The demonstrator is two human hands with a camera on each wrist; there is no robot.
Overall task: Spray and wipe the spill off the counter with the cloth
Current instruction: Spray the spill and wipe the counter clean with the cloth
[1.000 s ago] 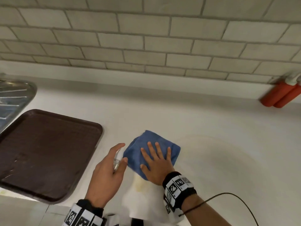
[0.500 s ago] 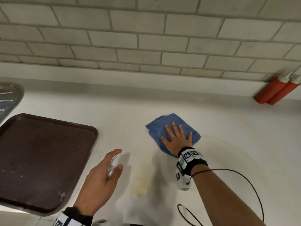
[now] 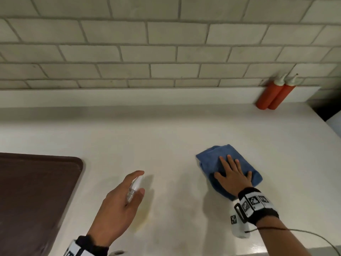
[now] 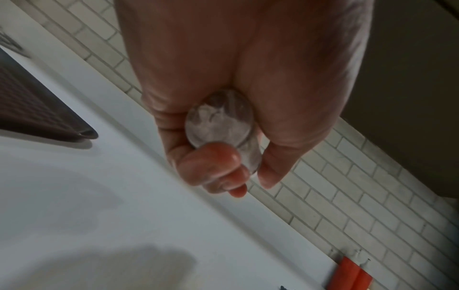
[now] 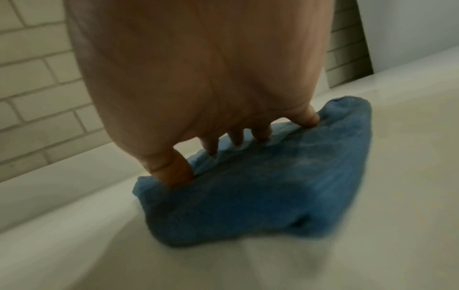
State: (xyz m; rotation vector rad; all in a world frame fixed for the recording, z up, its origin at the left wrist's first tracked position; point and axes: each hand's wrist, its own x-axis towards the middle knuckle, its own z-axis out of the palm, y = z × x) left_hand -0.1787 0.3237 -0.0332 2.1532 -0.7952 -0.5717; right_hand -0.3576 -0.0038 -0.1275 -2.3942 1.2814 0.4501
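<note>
Both hands are busy: my right hand (image 3: 233, 177) presses flat, fingers straight, on the blue cloth (image 3: 208, 159) on the bench (image 3: 184, 130). Left of the cloth, my left hand (image 3: 118, 206) grips the spray bottle (image 3: 133, 188), just above the yellowish spill (image 3: 143, 218).

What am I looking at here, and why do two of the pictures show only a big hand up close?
No machine: a person wears three cameras. The head camera looks down at a white counter. The other two sit on the wrists and look along the hands. The left hand holds a small clear spray bottle. The right hand presses flat on a blue cloth. A faint yellowish spill lies near the left hand. A brown tray sits at left, two red bottles by the tiled wall.
</note>
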